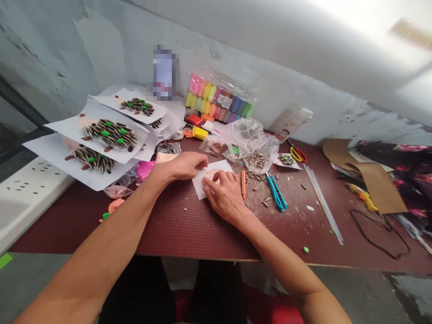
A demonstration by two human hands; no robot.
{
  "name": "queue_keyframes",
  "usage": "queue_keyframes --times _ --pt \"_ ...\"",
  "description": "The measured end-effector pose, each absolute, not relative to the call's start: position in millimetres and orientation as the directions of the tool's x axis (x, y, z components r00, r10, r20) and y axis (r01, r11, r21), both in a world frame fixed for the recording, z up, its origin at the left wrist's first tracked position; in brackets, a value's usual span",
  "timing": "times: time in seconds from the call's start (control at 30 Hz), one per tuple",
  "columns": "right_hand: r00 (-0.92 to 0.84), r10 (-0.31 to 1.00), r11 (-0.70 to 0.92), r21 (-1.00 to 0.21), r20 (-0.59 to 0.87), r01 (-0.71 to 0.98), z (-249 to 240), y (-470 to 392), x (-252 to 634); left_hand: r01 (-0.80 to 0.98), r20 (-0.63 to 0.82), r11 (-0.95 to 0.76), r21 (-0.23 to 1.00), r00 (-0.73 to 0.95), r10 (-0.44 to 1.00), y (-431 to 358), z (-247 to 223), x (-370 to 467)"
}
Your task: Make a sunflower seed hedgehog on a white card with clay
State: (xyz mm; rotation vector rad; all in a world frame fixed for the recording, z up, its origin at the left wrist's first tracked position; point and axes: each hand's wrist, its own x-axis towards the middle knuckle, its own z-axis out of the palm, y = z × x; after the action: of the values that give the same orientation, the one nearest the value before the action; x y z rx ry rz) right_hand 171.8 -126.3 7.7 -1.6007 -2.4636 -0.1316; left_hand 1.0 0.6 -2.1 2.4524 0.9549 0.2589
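Observation:
A small white paper [200, 192] lies on the table in front of me, bearing a flat, pale orange patch with a textured surface [212, 173]. My left hand [189, 164] is over the paper's upper left edge, its fingers curled in; whatever they hold is too small to see. From the right, my right hand [225, 192] rests on the paper and partly covers the orange patch. Its thumb and fingertips are drawn together at the patch, and what lies between them is hidden. Just right of this hand is an orange marker-like stick [243, 184].
Striped seeds [255, 161] lie in and around a clear bag. Nearby are a blue box cutter [276, 192], scissors [298, 154], glue sticks [323, 202] and a glue gun [362, 197] with its cord. Seed hedgehog pictures [108, 135] are stacked left, beside a power strip [30, 189]. Colored clay packs [219, 99] lean on the wall.

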Motion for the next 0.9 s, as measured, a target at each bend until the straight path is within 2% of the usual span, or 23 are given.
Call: queue_keyframes --times 0.1,0.17,0.27,0.37,0.57,0.77,0.9 --pt "-0.426 0.892 0.429 0.015 0.152 0.903 7.1 -127.2 169.4 0.578 0.004 -0.639 0.508 0.740 0.673 1.2 -2.6 0.8" --pt "-0.428 0.892 0.433 0.000 0.147 0.902 8.0 -127.0 169.8 0.576 0.003 -0.642 0.506 0.743 0.669 1.1 -2.2 0.8" --pt "-0.363 0.907 0.381 -0.043 0.215 0.924 10.0 -124.8 174.0 0.573 0.001 -0.642 0.509 0.746 0.666 0.2 -0.9 0.8" --pt "-0.302 0.915 0.320 -0.026 0.266 0.947 10.2 -122.7 177.3 0.577 0.004 -0.640 0.508 0.741 0.671 -0.7 0.2 0.7" --pt "-0.364 0.920 0.367 0.009 0.146 0.930 6.0 -121.3 175.2 0.577 -0.011 -0.634 0.516 0.744 0.668 -1.5 2.1 0.7" --pt "-0.324 0.923 0.347 -0.083 0.209 0.934 6.1 -119.6 177.6 0.585 -0.016 -0.628 0.514 0.738 0.674 -1.8 2.3 1.1" --pt "-0.331 0.925 0.347 -0.062 0.188 0.936 6.5 -119.8 175.6 0.588 -0.012 -0.630 0.508 0.736 0.677 -0.6 0.2 1.5"
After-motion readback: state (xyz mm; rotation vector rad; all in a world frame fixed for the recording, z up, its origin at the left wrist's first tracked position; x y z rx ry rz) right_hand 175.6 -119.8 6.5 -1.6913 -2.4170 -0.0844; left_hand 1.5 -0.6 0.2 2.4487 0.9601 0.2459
